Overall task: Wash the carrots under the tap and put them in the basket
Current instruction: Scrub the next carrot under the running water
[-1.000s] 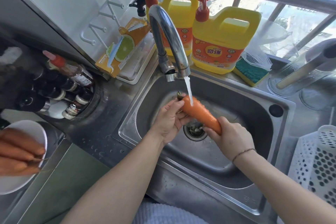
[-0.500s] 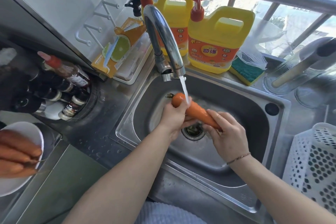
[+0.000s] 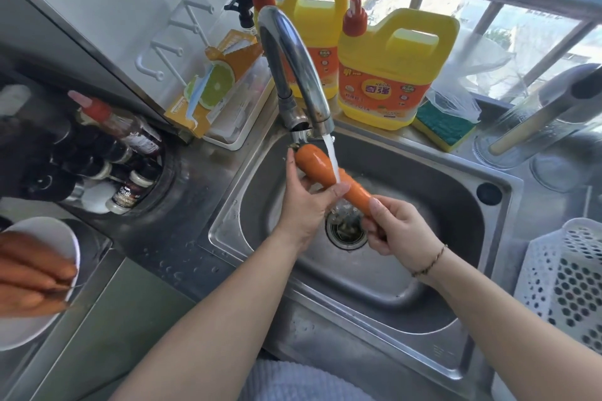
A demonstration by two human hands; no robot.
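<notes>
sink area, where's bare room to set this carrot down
Bare patches: the steel sink floor nearest the person, below the drain, and the wet steel counter between sink and white plate of carrots. The white perforated basket looks open. The windowsill with yellow detergent jugs is crowded.

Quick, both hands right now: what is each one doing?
Left hand: grips the thick end of the carrot under the running tap.
Right hand: pinches the carrot's thin end over the sink.
</notes>
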